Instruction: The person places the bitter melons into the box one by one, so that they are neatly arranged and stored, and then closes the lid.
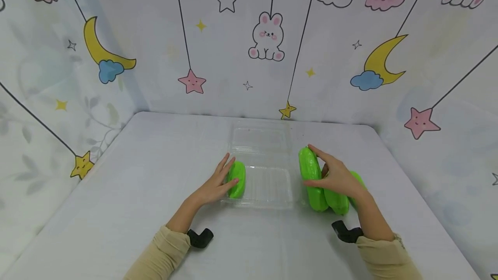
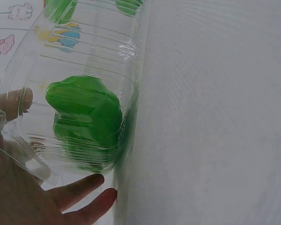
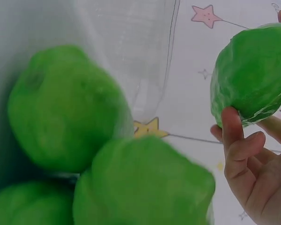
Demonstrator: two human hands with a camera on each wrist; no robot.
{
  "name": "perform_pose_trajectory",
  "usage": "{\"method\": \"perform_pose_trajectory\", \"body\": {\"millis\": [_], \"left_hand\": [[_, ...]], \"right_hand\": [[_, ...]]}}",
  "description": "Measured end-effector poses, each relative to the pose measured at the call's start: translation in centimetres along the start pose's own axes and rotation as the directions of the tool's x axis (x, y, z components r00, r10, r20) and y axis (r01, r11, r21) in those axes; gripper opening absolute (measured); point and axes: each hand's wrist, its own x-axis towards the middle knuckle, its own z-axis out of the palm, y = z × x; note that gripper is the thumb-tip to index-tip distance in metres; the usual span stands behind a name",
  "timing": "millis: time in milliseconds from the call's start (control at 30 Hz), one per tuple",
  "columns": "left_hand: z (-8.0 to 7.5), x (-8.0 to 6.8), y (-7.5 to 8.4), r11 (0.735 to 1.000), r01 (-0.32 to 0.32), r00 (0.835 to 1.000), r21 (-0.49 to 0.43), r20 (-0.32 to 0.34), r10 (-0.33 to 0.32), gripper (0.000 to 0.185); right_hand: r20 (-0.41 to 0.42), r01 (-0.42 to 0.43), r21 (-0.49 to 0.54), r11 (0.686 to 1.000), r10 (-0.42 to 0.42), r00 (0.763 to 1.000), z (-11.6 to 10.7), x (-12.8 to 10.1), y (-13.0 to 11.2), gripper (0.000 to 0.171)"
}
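A clear plastic tray (image 1: 268, 189) lies mid-table with its lid open behind it. One green cucumber (image 1: 237, 179) lies along the tray's left side, seen through the plastic (image 2: 84, 122). My left hand (image 1: 230, 171) rests against that side with its fingers (image 2: 79, 192) straight and its thumb over the cucumber. Right of the tray, my right hand (image 1: 316, 165) grips a second cucumber (image 1: 309, 167) between thumb and fingers, and holds it tilted up (image 3: 250, 70). Other cucumbers (image 1: 336, 202) lie under that hand on the table (image 3: 65, 108).
A white table (image 1: 155, 176) stands walled on three sides by cartoon-printed panels (image 1: 268, 38). The tray's open lid (image 1: 261, 140) stretches toward the back wall. Black wrist camera mounts (image 1: 200, 237) sit near the front edge.
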Motion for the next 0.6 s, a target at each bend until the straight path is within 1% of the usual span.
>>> {"method": "perform_pose_trajectory", "body": {"millis": [100,233,433,600], "left_hand": [[0.0,0.0,0.0,1.000,0.003,1.000,-0.004,0.005,-0.003,0.068],[0.0,0.0,0.1,1.000,-0.002,1.000,-0.004,-0.005,0.002,0.068],[0.0,0.0,0.2,1.000,-0.023,1.000,-0.002,-0.019,0.023,0.068],[0.0,-0.1,0.3,1.000,-0.018,1.000,-0.007,-0.013,0.018,0.067]], "right_hand": [[0.008,-0.008,0.018,1.000,0.008,1.000,0.4,0.5,-0.6,0.098],[0.011,-0.014,0.036,0.999,0.014,1.000,0.8,1.0,-1.3,0.099],[0.025,-0.005,0.046,0.999,0.003,1.000,1.7,1.8,-1.8,0.099],[0.036,0.000,0.058,0.998,-0.002,0.999,2.7,2.3,-2.1,0.099]]}}
